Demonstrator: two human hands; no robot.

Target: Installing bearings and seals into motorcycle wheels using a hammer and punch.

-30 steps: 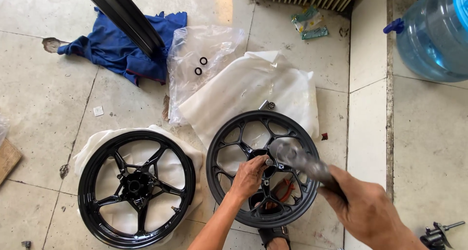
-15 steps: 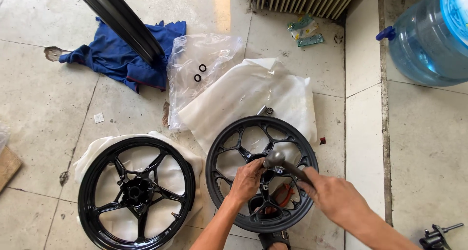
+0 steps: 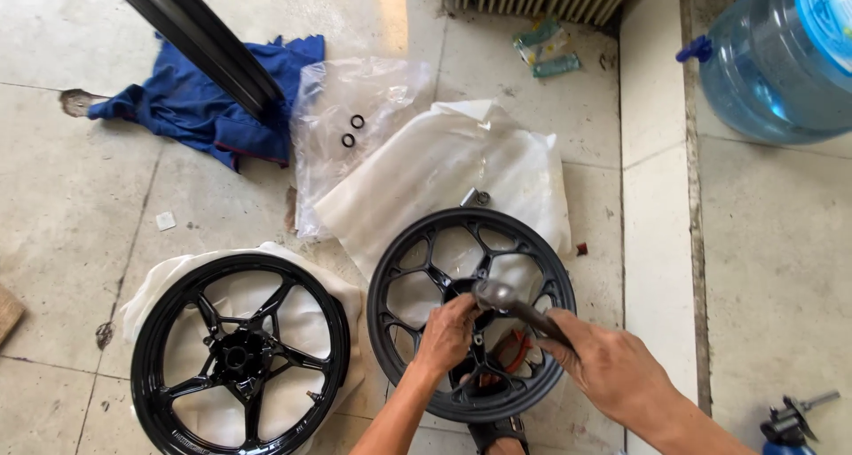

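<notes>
A black spoked motorcycle wheel rim (image 3: 390,269) lies flat on white wrapping on the tiled floor. My left hand (image 3: 446,332) rests on its hub, fingers curled around something small that I cannot make out. My right hand (image 3: 612,373) grips the handle of a hammer (image 3: 499,295), whose metal head sits just above the hub, right next to my left hand. A second black rim (image 3: 169,317) lies on white wrapping at the lower left, untouched.
A clear plastic bag (image 3: 355,109) with two black rings (image 3: 352,130) lies behind the rims, beside a blue cloth (image 3: 191,109). A black tyre edge (image 3: 195,38) crosses the top left. A blue water jug (image 3: 772,64) stands top right; a small tool (image 3: 788,419) lies bottom right.
My right hand has brought the hammer down and left, from raised over the rim's right side to just above the hub. My left hand has stayed on the hub.
</notes>
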